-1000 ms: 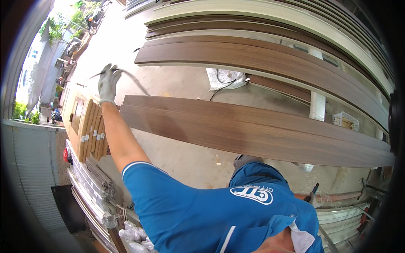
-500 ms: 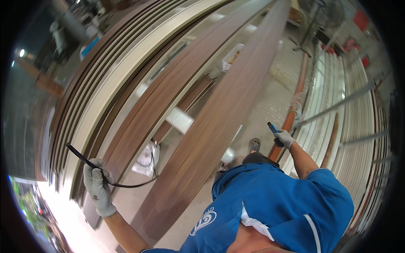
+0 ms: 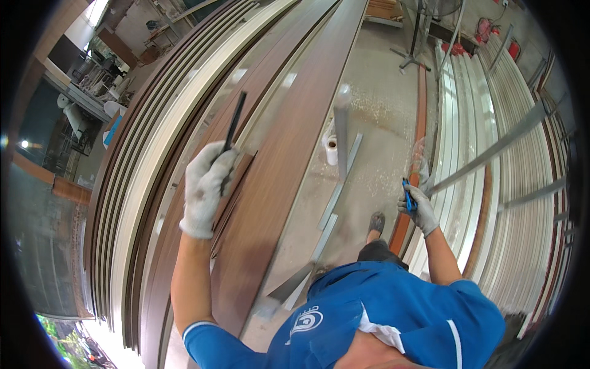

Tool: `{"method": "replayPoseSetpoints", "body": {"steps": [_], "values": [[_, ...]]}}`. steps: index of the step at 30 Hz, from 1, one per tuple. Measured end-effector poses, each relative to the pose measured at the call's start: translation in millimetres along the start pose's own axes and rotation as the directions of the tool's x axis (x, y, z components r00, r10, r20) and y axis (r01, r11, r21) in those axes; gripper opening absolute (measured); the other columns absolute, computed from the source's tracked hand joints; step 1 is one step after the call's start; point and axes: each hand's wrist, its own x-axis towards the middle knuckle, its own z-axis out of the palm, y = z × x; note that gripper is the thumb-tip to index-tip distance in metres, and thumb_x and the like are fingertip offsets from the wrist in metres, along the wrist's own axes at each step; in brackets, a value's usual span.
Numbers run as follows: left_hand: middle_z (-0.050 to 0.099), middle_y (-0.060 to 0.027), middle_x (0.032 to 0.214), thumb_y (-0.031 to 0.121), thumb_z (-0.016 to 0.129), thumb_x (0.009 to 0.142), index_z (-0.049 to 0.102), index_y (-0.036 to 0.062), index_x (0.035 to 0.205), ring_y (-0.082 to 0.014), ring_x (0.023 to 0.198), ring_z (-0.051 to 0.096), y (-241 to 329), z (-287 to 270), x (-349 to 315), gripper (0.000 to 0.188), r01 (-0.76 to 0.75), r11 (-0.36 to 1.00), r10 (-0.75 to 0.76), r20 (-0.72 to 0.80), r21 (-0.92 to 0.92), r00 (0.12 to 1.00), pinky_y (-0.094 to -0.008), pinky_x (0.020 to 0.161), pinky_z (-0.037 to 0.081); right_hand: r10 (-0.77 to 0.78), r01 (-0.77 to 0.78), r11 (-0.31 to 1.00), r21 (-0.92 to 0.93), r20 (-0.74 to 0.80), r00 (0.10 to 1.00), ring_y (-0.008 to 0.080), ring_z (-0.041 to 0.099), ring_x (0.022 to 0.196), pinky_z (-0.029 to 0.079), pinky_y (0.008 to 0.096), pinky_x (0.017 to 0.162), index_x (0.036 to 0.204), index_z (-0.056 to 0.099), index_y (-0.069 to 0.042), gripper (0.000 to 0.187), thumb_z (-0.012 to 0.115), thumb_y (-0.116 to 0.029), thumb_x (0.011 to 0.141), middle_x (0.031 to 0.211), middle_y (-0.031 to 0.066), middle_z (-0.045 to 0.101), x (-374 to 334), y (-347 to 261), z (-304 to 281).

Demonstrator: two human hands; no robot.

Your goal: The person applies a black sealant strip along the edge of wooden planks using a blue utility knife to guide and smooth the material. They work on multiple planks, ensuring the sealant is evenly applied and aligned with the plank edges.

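Above the long wood-grain boards, on the person's left side, the left hand (image 3: 208, 184) is raised in a pale work glove, its grip closed around a slim black rod (image 3: 235, 118). The rod's free end points up and slightly to the right in the view, crossing in front of the brown boards (image 3: 301, 141); its lower end is covered by the fingers, so I can't tell how far it runs below them.

Out to the other side, well apart from the left, the right hand (image 3: 423, 210) wears a matching glove, and its grip is wrapped around a blue and black hand tool (image 3: 409, 195), seemingly a cutter, though it is small here and partly hidden. Behind this hand in the view runs a long orange-brown bar (image 3: 421, 101), with clear plastic wrap partway along it. Just beyond lie white lengths of profile (image 3: 468, 129), crossed by slanting grey metal bars (image 3: 491, 147).

To the left of the boards, a cream length (image 3: 163, 123) lies alongside narrow dark strips (image 3: 132, 123). Between the boards and the orange-brown bar, a small white roll (image 3: 332, 152) stands near thin grey strips (image 3: 338, 195) over the concrete floor (image 3: 375, 117). A stand with splayed legs (image 3: 410, 59) is farther off.
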Motion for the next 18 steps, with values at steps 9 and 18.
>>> {"method": "replayPoseSetpoints", "body": {"steps": [9,18], "values": [[0.062,0.0032,0.078,0.021,0.072,0.102,0.072,0.0008,0.117,-0.0018,0.059,0.051,49.4,242.1,244.4,0.025,-0.083,0.994,0.091,0.107,-0.072,0.990,-0.0201,0.051,0.040,-0.197,0.233,0.958,-0.165,0.210,0.958,0.0195,0.072,0.091,0.060,0.0332,0.087,0.124,0.062,-0.010,0.032,0.078,-0.018,0.096,0.100,0.0044,0.067,135.2,-184.1,-57.6],[0.065,0.0006,0.077,0.018,0.074,0.099,0.075,-0.0019,0.110,-0.0065,0.065,0.054,37.5,353.0,419.1,0.023,-0.098,0.994,0.096,0.050,0.039,0.994,-0.0255,0.060,0.046,-0.503,0.525,0.674,-0.521,0.197,0.842,0.0109,0.068,0.092,0.054,0.0270,0.081,0.119,0.065,-0.006,0.029,0.074,-0.026,0.102,0.095,0.0006,0.071,296.8,-317.9,-37.3]]}}
